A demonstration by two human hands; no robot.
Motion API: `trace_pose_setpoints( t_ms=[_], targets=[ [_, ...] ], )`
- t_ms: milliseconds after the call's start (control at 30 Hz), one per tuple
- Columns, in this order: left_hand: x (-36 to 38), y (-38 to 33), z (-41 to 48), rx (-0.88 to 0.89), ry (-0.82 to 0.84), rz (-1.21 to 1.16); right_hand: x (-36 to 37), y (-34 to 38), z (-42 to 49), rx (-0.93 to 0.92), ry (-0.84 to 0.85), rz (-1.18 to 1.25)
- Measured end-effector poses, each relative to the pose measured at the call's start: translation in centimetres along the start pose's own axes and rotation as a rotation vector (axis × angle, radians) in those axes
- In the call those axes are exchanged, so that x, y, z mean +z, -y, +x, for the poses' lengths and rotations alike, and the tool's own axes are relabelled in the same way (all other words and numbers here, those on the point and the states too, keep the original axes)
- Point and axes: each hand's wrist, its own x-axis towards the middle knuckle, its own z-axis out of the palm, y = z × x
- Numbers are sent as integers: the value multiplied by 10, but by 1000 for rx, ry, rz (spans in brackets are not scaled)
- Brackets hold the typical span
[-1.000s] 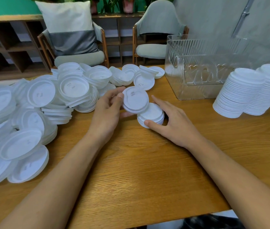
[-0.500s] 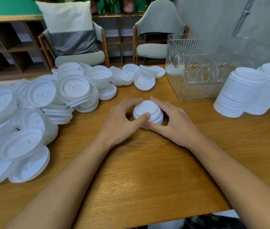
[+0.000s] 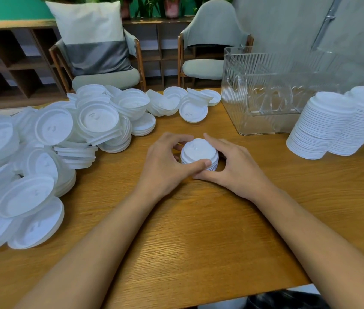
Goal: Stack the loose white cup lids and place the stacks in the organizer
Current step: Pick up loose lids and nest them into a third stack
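On my left the loose lids sprawl in a heap across the wood-grain worktop. They are thin, glossy white plastic discs, some nested, others tipped on edge. In the middle my left hand and right hand both have their fingers curled round a short stack standing on the worktop, thumbs meeting at its near side, which I judge is to square its ridged rims into line. To the right stands the clear, ribbed organizer, with no lids that I can see inside, and two tall stacks lean just beside it, probably staged close for loading.
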Motion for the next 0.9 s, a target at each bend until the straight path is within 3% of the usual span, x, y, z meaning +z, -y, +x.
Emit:
trace_pose_setpoints(
  t_ms=[367,667,767,900],
  targets=[
    [3,6,-1,-23,43,17,1,-2,-1,11,78,-57],
    [4,7,-3,6,81,3,4,-4,-3,-92,6,8],
    [1,5,1,17,3,-46,4,-4,-1,-99,-22,-9],
    [-2,15,12,126,-52,125,-1,-8,2,-11,-79,-59]
  ],
)
